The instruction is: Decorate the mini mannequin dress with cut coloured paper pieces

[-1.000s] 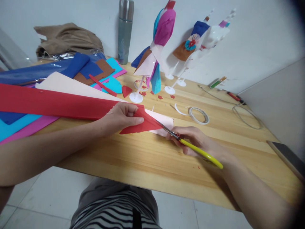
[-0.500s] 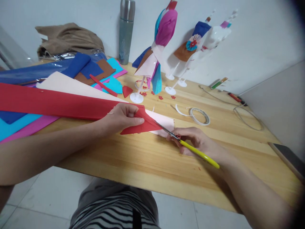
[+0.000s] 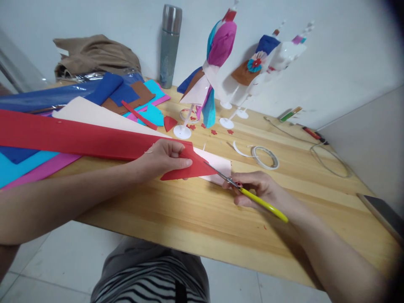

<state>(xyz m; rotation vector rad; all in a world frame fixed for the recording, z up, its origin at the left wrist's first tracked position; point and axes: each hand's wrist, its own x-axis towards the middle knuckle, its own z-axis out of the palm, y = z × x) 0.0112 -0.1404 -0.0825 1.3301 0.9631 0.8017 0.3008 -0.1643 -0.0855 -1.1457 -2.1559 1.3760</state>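
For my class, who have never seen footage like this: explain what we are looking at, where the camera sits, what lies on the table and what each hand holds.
There is no machine here, only a person's two bare hands, filmed by a camera worn on the head that looks forward and down. The left hand pins a long red paper sheet against the wooden table. The right hand has its grip on yellow-handled scissors, whose blades meet the red sheet's pointed end. Farther back stand small paper-dressed mannequins, a metal flask, a tape roll and more coloured paper sheets.
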